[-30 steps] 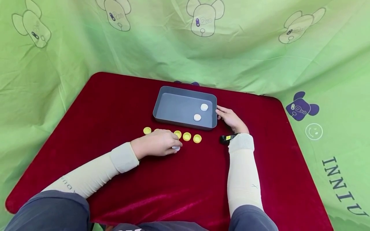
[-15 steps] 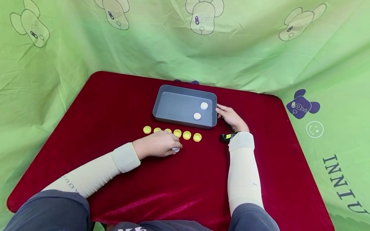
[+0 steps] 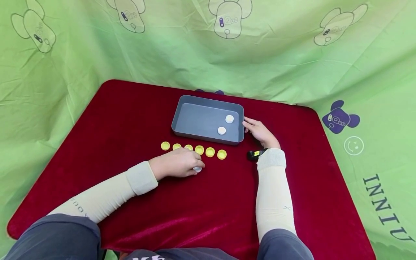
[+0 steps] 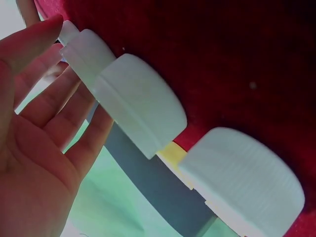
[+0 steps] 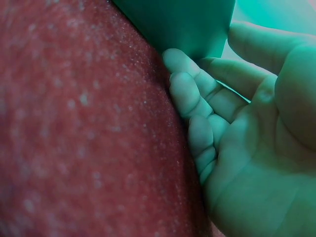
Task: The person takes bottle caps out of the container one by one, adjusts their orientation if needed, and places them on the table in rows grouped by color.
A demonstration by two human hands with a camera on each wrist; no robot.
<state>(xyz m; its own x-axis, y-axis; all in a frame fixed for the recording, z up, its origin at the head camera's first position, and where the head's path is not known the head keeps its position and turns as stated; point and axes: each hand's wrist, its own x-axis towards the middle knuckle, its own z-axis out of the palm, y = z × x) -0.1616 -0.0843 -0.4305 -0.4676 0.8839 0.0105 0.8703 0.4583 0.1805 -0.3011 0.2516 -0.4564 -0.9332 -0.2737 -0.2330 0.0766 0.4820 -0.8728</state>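
Observation:
My left hand point(image 3: 178, 161) pinches a small white bottle cap point(image 3: 197, 169) close over the cloth, in front of a row of yellow caps point(image 3: 209, 152) that lie hollow side up. In the left wrist view, several white caps point(image 4: 143, 98) stand in a line beside the palm, with thumb and fingertips at the far one; from the head view the hand covers most of them. At the grey tray's point(image 3: 198, 117) right end, my right hand point(image 3: 259, 133) holds the wall between thumb and fingers, the lower fingers curled near the cloth. Two white caps point(image 3: 229, 119) lie inside the tray.
Dark red velvet cloth point(image 3: 221, 209) covers the table. A green printed curtain point(image 3: 182, 54) hangs behind the table and at both sides. A black device point(image 3: 255, 155) with a yellow label is worn at the right wrist.
My left hand has drawn slightly toward me with the white cap, uncovering more of the yellow caps behind it. The right hand and tray hold still; the head view has shifted a little.

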